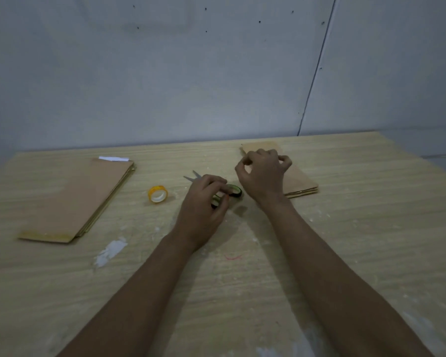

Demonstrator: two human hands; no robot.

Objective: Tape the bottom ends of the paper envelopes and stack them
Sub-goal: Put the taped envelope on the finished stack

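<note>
At frame centre, scissors (225,193) are gripped by the left hand (204,204) on a pale wood-grain table (345,240).

Dark looped handles are enclosed by the curled left fingers, and 2 thin metal blades are seen jutting toward the upper left. The right hand (262,173) is held just above, thumb and forefinger pinched together; whether anything is held between them cannot be told. 1 flat stack of brown paper envelopes (77,202) is laid at the left, topped by a white strip (113,158); another stack (300,182), partly hidden by the right hand, is laid at the right. A yellow tape roll (158,194) is placed left of the scissors. White smears (111,251) are seen on the tabletop.
</note>
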